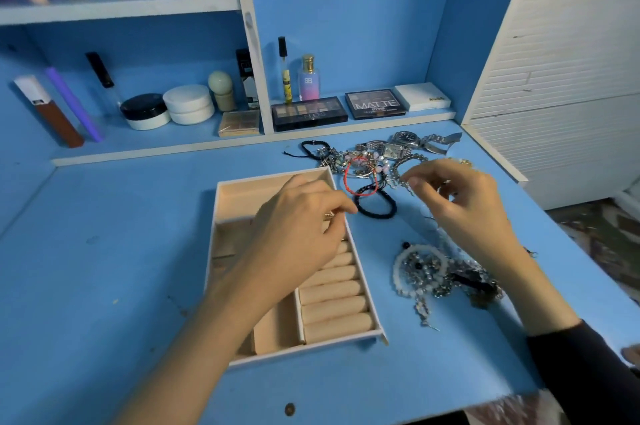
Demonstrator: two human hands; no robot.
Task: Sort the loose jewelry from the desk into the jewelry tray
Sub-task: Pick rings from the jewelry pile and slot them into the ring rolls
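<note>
Reaching over a blue desk [104, 268], a person's left hand [298, 227] hovers above the beige jewelry tray [242, 194], its grip pinched on a small gold piece [329, 215]. The right hand [460, 203], fingers curled, sits over the loose jewelry [374, 161] heaped just right of the tray. Whether its grip holds anything cannot be told.

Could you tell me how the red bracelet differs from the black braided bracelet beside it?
The red bracelet is a thin cord; the black bracelet is thicker and braided. The red bracelet lies partly on the jewelry heap; the black bracelet lies nearer, on the desk. Both are closed loops lying flat.
</note>
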